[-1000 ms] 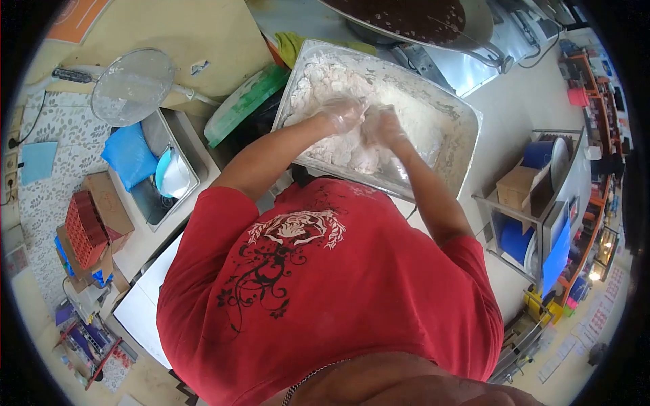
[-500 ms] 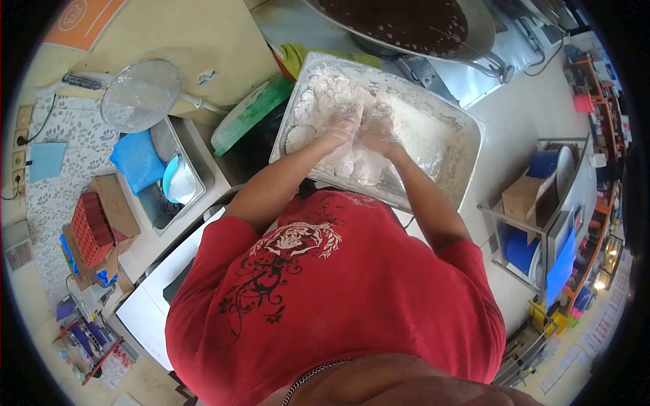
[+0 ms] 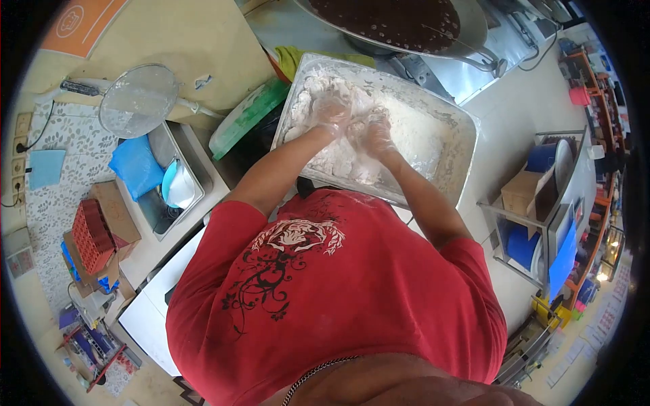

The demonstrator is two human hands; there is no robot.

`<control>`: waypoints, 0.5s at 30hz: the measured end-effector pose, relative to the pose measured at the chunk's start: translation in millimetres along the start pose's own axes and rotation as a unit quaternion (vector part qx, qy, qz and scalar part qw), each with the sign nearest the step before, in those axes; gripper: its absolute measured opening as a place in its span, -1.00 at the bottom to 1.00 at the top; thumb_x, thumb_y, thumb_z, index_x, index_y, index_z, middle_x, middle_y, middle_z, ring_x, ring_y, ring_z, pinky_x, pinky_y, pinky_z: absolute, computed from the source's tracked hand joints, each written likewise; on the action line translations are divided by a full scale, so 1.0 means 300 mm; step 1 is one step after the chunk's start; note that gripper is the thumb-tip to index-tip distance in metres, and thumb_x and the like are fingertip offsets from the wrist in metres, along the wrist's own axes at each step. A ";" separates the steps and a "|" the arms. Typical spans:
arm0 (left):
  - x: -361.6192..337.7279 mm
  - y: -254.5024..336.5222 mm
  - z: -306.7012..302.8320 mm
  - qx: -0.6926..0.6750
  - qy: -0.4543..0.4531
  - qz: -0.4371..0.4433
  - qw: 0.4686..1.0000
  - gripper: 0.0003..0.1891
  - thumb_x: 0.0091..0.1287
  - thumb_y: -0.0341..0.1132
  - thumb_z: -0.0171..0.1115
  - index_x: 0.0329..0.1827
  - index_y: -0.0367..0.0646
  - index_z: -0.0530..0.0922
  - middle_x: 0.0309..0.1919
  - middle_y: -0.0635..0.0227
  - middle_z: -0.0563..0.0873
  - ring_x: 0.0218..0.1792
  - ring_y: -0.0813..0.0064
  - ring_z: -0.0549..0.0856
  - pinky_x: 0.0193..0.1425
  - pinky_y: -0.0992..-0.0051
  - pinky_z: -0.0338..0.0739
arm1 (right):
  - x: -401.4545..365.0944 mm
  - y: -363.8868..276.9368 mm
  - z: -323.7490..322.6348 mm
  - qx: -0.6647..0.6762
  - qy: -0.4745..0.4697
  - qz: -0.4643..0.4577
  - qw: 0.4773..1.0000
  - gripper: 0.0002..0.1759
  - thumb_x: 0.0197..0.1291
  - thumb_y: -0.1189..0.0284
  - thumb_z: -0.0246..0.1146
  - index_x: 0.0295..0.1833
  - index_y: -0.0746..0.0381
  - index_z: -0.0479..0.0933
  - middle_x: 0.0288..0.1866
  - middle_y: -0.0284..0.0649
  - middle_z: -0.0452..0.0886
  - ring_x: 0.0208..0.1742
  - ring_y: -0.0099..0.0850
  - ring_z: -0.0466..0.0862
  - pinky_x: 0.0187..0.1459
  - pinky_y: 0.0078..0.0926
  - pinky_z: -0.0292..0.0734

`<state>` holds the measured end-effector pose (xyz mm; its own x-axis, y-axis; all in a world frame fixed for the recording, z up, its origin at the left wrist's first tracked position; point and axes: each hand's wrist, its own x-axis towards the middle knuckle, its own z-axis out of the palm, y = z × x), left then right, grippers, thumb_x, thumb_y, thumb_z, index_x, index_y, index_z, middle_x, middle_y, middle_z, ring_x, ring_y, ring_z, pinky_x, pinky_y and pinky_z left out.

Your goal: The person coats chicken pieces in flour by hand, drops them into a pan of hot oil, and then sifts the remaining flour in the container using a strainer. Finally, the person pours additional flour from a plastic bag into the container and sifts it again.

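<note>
The floury lumps (image 3: 340, 158) lie towards the left end of the long tray (image 3: 458, 146), nearer the left hand (image 3: 332, 112) than the right hand (image 3: 375, 132); both hands sit in flour (image 3: 416, 130), and I cannot tell their openness or hold.

- 1 left hand (image 3: 331, 111) and 1 right hand (image 3: 376, 134), the person's own: 2 in all
- 2 clear plastic gloves (image 3: 332, 103), 1 on each hand
- 1 metal tray (image 3: 448, 154) of flour (image 3: 413, 128)
- 1 wide pan (image 3: 472, 30) of dark liquid (image 3: 389, 24), at the far edge
- 1 round mesh sieve (image 3: 139, 101), far left
- 1 yellow-green cloth (image 3: 291, 61), far side
- 1 orange sign (image 3: 78, 27), far left
- 1 steel basin (image 3: 179, 139) at left, with 1 blue plastic bag (image 3: 135, 166) and 1 turquoise bowl (image 3: 168, 181)
- 1 red plastic basket (image 3: 93, 237), left
- At least 2 cardboard boxes (image 3: 521, 193), 1 left and 1 right
- 1 red T-shirt (image 3: 338, 291), near
- 1 chain necklace (image 3: 302, 381), near
- 1 pink container (image 3: 579, 95), far right
</note>
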<state>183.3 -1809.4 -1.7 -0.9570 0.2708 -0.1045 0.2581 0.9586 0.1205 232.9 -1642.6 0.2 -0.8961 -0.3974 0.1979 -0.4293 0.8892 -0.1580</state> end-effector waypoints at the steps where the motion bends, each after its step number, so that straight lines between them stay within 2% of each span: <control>1: -0.020 0.003 -0.048 0.010 0.014 0.014 1.000 -0.52 0.30 -0.15 0.14 0.22 -0.21 0.56 0.15 -0.16 0.62 0.23 -0.10 0.56 0.37 0.08 0.37 | 0.041 0.023 -0.043 0.068 -0.094 0.007 0.993 -0.54 0.19 0.10 0.28 0.06 0.21 0.64 -0.18 -0.09 0.73 -0.08 -0.16 0.69 0.06 -0.25 0.52; 2: -0.033 0.004 -0.074 0.021 0.026 0.028 0.999 -0.51 0.29 -0.19 0.14 0.26 -0.21 0.54 0.16 -0.17 0.61 0.23 -0.12 0.56 0.37 0.08 0.36 | 0.062 0.042 -0.077 0.136 -0.187 0.013 0.973 -0.54 0.22 0.09 0.24 0.06 0.20 0.65 -0.19 -0.09 0.73 -0.07 -0.15 0.68 0.08 -0.21 0.51; 3: -0.033 -0.001 -0.045 0.019 0.087 0.019 0.996 -0.50 0.29 -0.19 0.14 0.27 -0.21 0.52 0.15 -0.16 0.61 0.22 -0.09 0.57 0.36 0.10 0.37 | 0.050 0.056 -0.110 0.233 -0.167 0.069 0.955 -0.56 0.20 0.13 0.27 0.04 0.21 0.65 -0.22 -0.10 0.73 -0.11 -0.16 0.68 0.05 -0.21 0.52; 5: -0.016 -0.013 0.023 0.016 0.212 0.002 0.977 -0.48 0.30 -0.19 0.13 0.31 -0.22 0.48 0.14 -0.14 0.62 0.20 -0.04 0.60 0.36 0.13 0.39 | 0.016 0.083 -0.161 0.415 -0.119 0.175 0.885 -0.61 0.16 0.20 0.33 0.02 0.21 0.65 -0.28 -0.10 0.73 -0.21 -0.17 0.68 -0.01 -0.21 0.54; 8: 0.023 0.024 -0.007 -0.039 0.029 -0.010 0.999 -0.47 0.32 -0.13 0.15 0.31 -0.21 0.46 0.10 -0.07 0.65 0.15 0.07 0.63 0.32 0.21 0.44 | 0.001 0.080 -0.148 0.348 -0.151 0.127 0.916 -0.62 0.10 0.30 0.39 0.01 0.25 0.63 -0.16 -0.01 0.70 -0.11 -0.11 0.65 0.04 -0.20 0.51; 11: -0.020 0.018 -0.167 -0.135 0.005 -0.040 0.990 -0.46 0.35 -0.05 0.14 0.28 -0.23 0.47 0.12 -0.03 0.65 0.13 0.14 0.65 0.25 0.28 0.50 | -0.026 0.068 -0.133 0.195 -0.083 0.098 0.972 -0.61 0.09 0.31 0.38 0.00 0.27 0.61 0.02 0.08 0.63 0.02 -0.04 0.60 0.11 -0.20 0.48; 14: 0.036 -0.016 -0.103 -0.240 -0.072 -0.113 0.961 -0.43 0.38 0.02 0.12 0.26 -0.26 0.47 0.09 0.00 0.66 0.10 0.10 0.66 0.20 0.27 0.53 | -0.031 0.065 -0.130 0.260 -0.175 0.067 0.947 -0.57 0.09 0.30 0.38 0.04 0.28 0.59 0.14 0.15 0.56 0.14 0.01 0.54 0.21 -0.24 0.44; 15: 0.023 -0.015 -0.082 -0.214 -0.079 -0.099 0.969 -0.45 0.38 0.02 0.11 0.22 -0.26 0.50 0.08 -0.01 0.66 0.10 0.09 0.66 0.20 0.26 0.53 | -0.048 0.059 -0.130 0.253 -0.189 0.093 0.944 -0.58 0.09 0.31 0.38 0.04 0.28 0.59 0.12 0.12 0.57 0.12 -0.02 0.55 0.19 -0.24 0.46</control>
<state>172.2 -1814.1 21.3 -0.9411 0.1277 -0.3130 -0.0393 0.8782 0.4766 242.8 -1612.4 32.4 -0.8966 -0.3821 -0.2236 -0.1735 0.7679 -0.6166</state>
